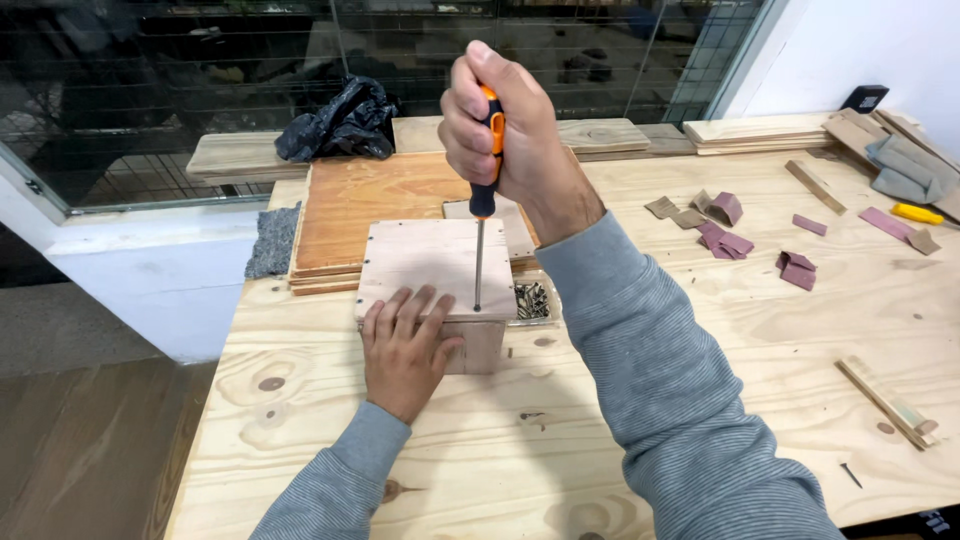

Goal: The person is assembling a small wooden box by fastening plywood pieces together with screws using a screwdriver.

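Observation:
A small wooden box (420, 260) with a square plywood top stands on the pine workbench (700, 340). My left hand (405, 345) lies flat on the box's near edge, fingers spread, pressing it down. My right hand (500, 125) grips the orange-and-black handle of a screwdriver (481, 215) held upright. Its thin metal shaft runs down and its tip touches the box top near the right front corner.
A small tray of screws (531, 300) sits right of the box. Plywood sheets (360, 200) lie behind it, with a black plastic bag (340, 122) beyond. Sandpaper scraps (725, 235), wood strips (885, 400), a loose screw (850, 475) and a yellow tool (917, 213) lie to the right.

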